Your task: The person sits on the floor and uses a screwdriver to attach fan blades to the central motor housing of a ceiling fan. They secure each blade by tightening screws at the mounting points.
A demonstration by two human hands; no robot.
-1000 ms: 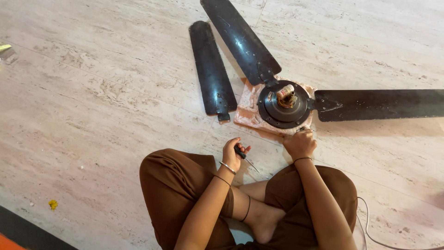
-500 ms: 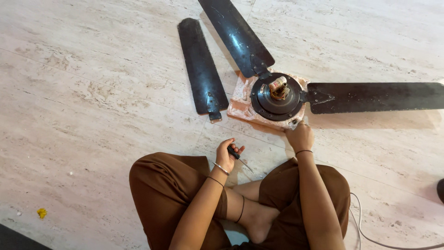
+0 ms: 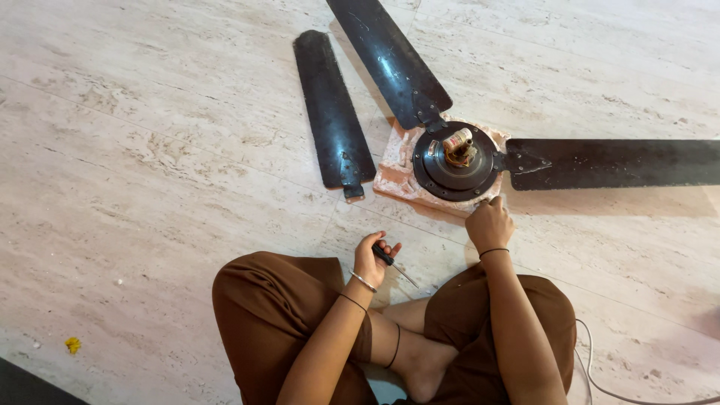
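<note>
Person seated cross-legged on pale veined stone floor (image 3: 150,150), brown trousers. Left hand (image 3: 373,259) clenched around a screwdriver (image 3: 393,265): dark handle in the fist, thin metal shaft slanting down and to the right, tip just above the floor. Right hand (image 3: 489,223) curled at the near rim of the fan motor (image 3: 457,161); what the fingers grip, cannot tell. Motor round, black, dull metal, resting on a chipped pinkish slab (image 3: 401,176). Two long flat dark blades attached: one (image 3: 390,56) running up-left, one (image 3: 615,163) running right. Third blade (image 3: 332,112) lies loose beside, lengthwise away from the person.
</note>
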